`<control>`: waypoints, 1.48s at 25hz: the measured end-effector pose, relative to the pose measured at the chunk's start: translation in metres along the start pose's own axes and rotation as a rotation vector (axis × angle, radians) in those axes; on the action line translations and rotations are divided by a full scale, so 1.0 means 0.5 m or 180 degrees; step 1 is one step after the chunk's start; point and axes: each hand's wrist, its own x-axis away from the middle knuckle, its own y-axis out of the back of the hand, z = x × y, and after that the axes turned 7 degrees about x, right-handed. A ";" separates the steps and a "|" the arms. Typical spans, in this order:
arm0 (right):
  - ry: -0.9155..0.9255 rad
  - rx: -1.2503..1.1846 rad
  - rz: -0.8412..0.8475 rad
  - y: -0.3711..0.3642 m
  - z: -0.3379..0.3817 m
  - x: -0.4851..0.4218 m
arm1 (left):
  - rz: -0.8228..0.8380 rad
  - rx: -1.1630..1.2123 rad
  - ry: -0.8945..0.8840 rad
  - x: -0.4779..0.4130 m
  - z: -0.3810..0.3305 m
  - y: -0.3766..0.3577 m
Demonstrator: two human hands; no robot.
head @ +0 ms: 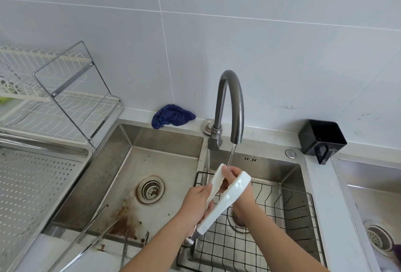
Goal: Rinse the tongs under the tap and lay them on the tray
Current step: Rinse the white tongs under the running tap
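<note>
A: What sits nearest, at six o'clock?

B: Two bare forearms rise from the bottom edge. The left hand (196,203) has its fingers curled tight around the lower part of the white plastic tongs with a steel hinge end (225,198). The right hand (235,187) reaches between the two white arms, fingers bent and pressed against the inner faces, thumb side on the nearer arm.

A: And where are the tongs?

B: Held tilted over the right basin, hinge end down toward six o'clock, tips up toward twelve, just beneath the water stream (231,154). Below them a black wire rack (288,224) sits inside the stainless steel double sink (165,141).

A: At nine o'clock?

B: A perforated steel tray (32,185) lies beside the left basin, well apart from the tongs. A pair of slim metal tongs (86,239) leans across the front rim at seven o'clock.

A: Farther back?

B: The curved grey gooseneck tap (231,98) runs at twelve o'clock. A crumpled dark blue cloth (171,115) rests on the ledge at eleven, a white wire dish rack (54,98) at ten, a black plastic container (322,137) at two
</note>
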 end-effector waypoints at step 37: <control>0.0173 0.1255 -0.0980 -0.019 0.036 0.012 | 0.1318 0.1333 0.0543 -0.008 0.005 0.017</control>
